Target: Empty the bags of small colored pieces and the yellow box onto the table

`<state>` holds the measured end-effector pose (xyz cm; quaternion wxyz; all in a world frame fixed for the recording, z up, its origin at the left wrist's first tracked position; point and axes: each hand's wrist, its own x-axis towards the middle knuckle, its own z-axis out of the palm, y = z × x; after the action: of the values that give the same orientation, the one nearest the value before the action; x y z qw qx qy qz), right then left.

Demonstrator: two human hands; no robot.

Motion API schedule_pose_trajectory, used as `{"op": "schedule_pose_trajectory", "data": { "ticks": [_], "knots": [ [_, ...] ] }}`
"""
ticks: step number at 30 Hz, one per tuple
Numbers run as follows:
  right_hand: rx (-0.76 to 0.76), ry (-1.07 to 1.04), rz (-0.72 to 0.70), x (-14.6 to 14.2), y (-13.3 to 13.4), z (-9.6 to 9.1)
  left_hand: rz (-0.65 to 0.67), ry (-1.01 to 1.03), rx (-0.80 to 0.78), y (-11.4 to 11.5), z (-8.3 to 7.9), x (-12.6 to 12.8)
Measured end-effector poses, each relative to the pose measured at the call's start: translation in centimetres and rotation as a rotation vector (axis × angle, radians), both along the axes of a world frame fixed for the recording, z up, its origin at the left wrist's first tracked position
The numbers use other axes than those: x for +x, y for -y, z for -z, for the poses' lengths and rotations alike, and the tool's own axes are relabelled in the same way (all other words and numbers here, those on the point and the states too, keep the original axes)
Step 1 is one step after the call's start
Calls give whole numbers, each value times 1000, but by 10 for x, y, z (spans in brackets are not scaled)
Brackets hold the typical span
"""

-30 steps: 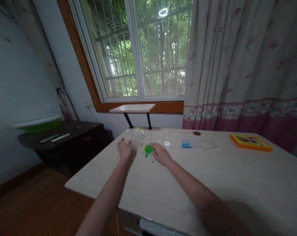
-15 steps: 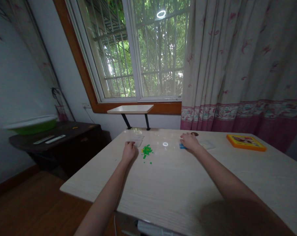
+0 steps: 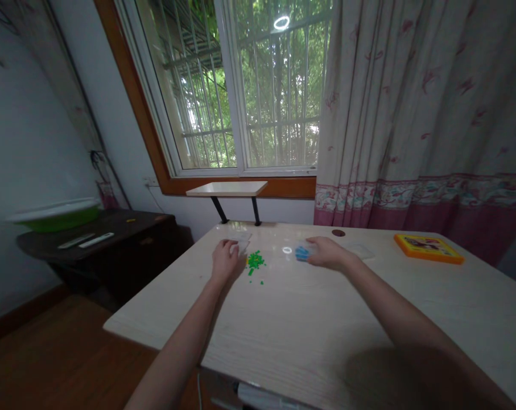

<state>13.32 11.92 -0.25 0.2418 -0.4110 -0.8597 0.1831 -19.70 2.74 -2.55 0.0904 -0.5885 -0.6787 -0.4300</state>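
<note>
My left hand [image 3: 226, 259] is at the left of the table with its fingers curled against the edge of a clear plastic box [image 3: 243, 246]; the see-through edges are faint. Just to its right lies a loose heap of tiny green pieces [image 3: 255, 260], with a little yellow beside and among them. My right hand [image 3: 328, 252] grips a small clear box of blue pieces [image 3: 301, 254] from its right side, thumb and fingers around it. Behind my right wrist rests a flat clear plastic lid or tray [image 3: 360, 249].
An orange-yellow flat case [image 3: 428, 249] lies at the table's right. A raised shelf [image 3: 227, 189] on black legs stands at the back edge, near a round dark hole [image 3: 338, 233]. To the left, a dark side table [image 3: 125, 239] bears a green basin [image 3: 57, 219].
My right hand has moved left with the box of blue pieces, towards the green heap. My left hand's fingers have lifted and spread slightly beside the clear plastic.
</note>
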Motion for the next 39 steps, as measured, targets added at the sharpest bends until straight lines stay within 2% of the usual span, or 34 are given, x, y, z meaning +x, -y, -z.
{"op": "schedule_pose_trajectory", "data": {
  "ticks": [2, 4, 7, 10, 15, 19, 22, 29, 34, 39],
  "knots": [
    [-20, -106, -39, -27, 6, 0, 166, 83, 50, 5, -6, 13],
    [-190, -465, -133, -59, 12, 1, 272, 118, 44, 9, -9, 26],
    [-397, -838, -221, -101, 21, 3, 430, 212, -19, 13, -8, 42],
    [-534, -1014, -249, -126, 31, 7, 595, 371, -81, 12, -5, 46],
    [-630, -1036, -277, -139, 46, 16, 655, 501, -80, 10, -4, 44],
    [-582, -1045, -295, -143, 50, 23, 605, 486, -99, 9, -4, 43],
    [-525, -998, -256, -144, 50, 29, 569, 478, -96, 6, 0, 41],
    [-425, -855, -131, -140, 55, 43, 586, 397, -130, 3, 4, 39],
    [-467, -876, -148, -139, 54, 47, 591, 394, -148, 5, 0, 42],
    [-486, -875, -133, -140, 49, 50, 594, 408, -159, 2, 2, 41]
  ]
}}
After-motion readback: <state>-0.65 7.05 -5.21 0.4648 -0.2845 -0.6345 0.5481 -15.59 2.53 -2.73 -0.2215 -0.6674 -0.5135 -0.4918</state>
